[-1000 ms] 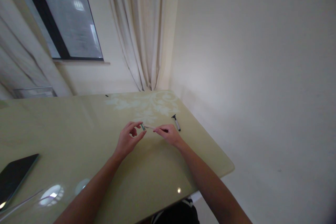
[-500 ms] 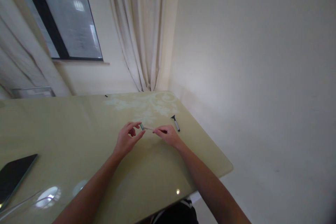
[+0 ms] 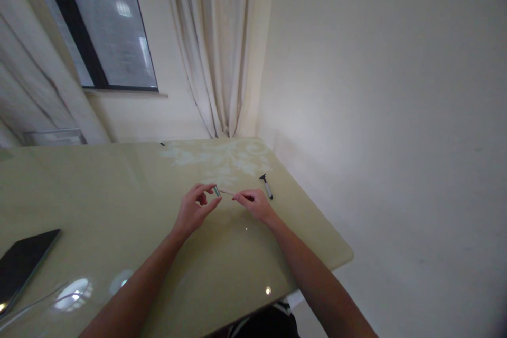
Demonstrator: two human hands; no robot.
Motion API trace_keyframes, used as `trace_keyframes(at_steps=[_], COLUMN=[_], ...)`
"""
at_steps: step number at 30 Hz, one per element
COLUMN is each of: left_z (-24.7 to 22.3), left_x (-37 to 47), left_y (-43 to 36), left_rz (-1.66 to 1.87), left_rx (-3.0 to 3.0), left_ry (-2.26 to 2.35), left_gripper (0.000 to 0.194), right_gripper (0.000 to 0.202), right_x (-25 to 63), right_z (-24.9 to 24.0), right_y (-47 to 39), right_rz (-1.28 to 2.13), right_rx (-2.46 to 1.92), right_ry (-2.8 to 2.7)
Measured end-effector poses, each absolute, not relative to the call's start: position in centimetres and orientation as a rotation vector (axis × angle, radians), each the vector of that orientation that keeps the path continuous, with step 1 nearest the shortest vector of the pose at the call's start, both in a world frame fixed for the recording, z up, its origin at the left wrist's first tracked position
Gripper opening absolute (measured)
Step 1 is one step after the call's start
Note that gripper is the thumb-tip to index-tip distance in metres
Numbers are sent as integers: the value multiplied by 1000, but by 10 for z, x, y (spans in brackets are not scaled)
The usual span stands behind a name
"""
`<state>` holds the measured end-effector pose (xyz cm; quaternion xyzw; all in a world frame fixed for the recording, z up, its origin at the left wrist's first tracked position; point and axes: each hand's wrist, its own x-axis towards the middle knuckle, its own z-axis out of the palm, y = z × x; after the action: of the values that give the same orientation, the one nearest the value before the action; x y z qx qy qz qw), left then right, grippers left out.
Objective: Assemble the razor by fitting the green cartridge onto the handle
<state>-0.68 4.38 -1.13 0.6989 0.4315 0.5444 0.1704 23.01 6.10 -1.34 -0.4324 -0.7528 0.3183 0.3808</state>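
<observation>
Between the thumb and fingertips of my left hand (image 3: 195, 207) is a small razor cartridge (image 3: 217, 191), a narrow bar with a green stripe, held by its two ends above the table. My right hand (image 3: 253, 204) pinches a thin pale stick (image 3: 227, 193). The stick points left, its far tip at the cartridge's right side; whether it touches is too small to tell. Just beyond my right hand a razor (image 3: 266, 186) with a black top and a grey and black handle lies on the table.
The glossy pale table (image 3: 119, 190) ends at a wall (image 3: 376, 116) on the right. A dark tablet-like slab (image 3: 27, 253) lies at the left, with a white cable (image 3: 34, 302) near it. A tiny black piece (image 3: 162, 143) is by the far edge, below the curtain (image 3: 222, 63).
The stick's tip has shifted slightly up along the cartridge, and the stick slants more. Both hands keep their grips. The whole view has moved a little.
</observation>
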Motion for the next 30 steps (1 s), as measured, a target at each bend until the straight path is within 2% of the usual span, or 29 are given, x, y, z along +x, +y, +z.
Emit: trace_keyframes(at_steps=[30], left_z=[-22], left_x=[-7], left_y=[46], left_rz=[1506], left_rx=[1982], left_ry=[1197], left_gripper=[34], right_gripper=[40], right_x=[226], right_z=[-14], right_y=[61], right_rz=[784], right_rx=[-1172], right_ry=[-1882])
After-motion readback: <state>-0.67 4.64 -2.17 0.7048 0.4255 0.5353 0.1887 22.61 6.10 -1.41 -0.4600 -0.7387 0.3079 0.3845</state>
